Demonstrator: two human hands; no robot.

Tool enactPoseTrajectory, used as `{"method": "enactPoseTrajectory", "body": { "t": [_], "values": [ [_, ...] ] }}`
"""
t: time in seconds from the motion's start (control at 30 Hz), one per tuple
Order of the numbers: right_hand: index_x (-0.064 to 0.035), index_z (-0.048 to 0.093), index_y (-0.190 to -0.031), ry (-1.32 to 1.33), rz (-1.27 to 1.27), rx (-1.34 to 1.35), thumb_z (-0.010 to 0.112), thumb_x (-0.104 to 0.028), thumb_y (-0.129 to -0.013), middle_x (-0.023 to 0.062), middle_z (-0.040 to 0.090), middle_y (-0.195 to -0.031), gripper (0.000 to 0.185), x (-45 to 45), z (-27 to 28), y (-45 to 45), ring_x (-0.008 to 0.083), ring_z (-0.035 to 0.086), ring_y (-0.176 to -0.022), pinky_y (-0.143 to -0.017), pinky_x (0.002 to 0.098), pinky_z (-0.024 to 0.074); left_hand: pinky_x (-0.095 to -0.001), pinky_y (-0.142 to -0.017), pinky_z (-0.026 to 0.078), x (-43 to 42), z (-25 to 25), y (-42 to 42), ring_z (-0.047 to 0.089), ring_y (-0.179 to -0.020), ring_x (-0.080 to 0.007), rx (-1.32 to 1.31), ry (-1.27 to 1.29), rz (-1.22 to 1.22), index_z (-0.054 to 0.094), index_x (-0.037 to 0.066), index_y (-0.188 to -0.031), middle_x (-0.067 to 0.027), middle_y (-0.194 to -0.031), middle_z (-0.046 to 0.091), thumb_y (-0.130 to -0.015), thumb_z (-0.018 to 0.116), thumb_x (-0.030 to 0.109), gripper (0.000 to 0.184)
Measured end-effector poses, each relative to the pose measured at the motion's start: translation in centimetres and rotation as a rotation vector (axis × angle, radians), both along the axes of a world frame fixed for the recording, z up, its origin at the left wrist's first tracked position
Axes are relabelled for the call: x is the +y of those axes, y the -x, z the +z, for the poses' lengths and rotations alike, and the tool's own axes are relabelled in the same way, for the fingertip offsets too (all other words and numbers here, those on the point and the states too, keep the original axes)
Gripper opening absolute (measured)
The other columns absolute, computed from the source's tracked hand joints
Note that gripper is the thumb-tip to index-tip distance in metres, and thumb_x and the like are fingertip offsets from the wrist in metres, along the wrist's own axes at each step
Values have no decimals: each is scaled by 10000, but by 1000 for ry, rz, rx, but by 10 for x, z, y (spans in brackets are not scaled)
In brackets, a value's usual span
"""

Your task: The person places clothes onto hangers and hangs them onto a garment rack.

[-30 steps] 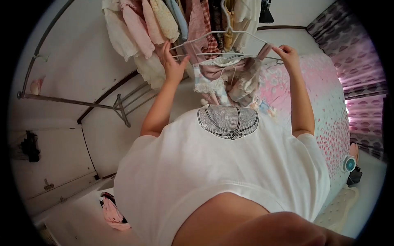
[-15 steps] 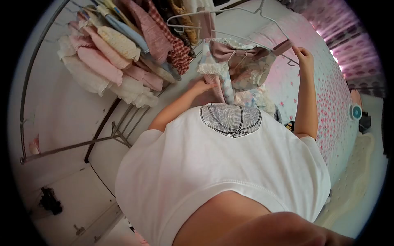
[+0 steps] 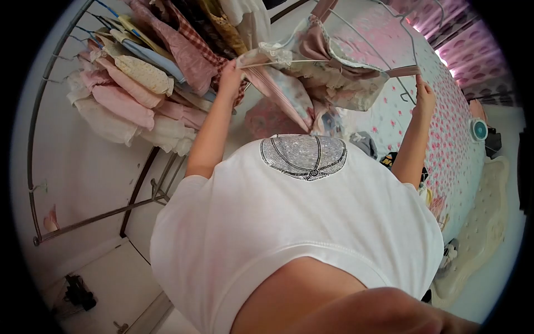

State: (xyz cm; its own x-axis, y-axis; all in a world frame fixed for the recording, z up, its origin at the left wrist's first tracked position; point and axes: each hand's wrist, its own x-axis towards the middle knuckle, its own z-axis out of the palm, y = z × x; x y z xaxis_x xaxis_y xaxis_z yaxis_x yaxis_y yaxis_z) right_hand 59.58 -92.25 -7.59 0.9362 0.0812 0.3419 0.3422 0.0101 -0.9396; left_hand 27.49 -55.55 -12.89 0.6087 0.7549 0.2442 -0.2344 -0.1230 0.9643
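Two bare hands, one garment between them, ahead of the white T-shirt [image 3: 300,228]. Left hand [image 3: 229,83] at the garment's left side, fingers closed on its edge where a thin pale cord [image 3: 286,61] begins; finger detail too blurred to tell more. Right hand [image 3: 424,96] pinches the end of a dusty-pink fabric strap [image 3: 403,71], fingertips together, arm reaching forward.

The pastel floral garment with ruffled lace trim [image 3: 334,83] spreads crosswise, its long axis running roughly from hand to hand; lower folds drop towards the shirt front. A pale, thin-framed clothes hanger [image 3: 403,21] lies beyond and to the right, slanting across the upper edge. Its near end sits close by the right hand, well apart from the left, so the right is the nearer hand. A second dusty-pink strap [image 3: 324,8] rises at the hanger's far side; whether it loops fully over cannot be told.

Cloth looks soft, thin, rumpled: gathered pink band at the top, faded blue and pink print, cream frills. Cord appears taut. Left side: a row of hanging clothes [image 3: 133,80]. Right side: a flowered bed cover [image 3: 450,133].
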Motion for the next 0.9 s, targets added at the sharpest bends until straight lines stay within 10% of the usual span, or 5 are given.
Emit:
{"method": "enactPoseTrajectory", "body": {
  "t": [0.9],
  "values": [
    [-44, 590, -636, 48, 922, -188, 745, -314, -671, -58, 445, -602, 313, 152, 127, 72, 47, 332, -563, -507, 210, 224, -243, -781, 409, -151, 33, 245, 541, -868, -126, -176, 33, 928, 560, -12, -1019, -56, -958, 594, -836, 495, 52, 204]
  ]
}}
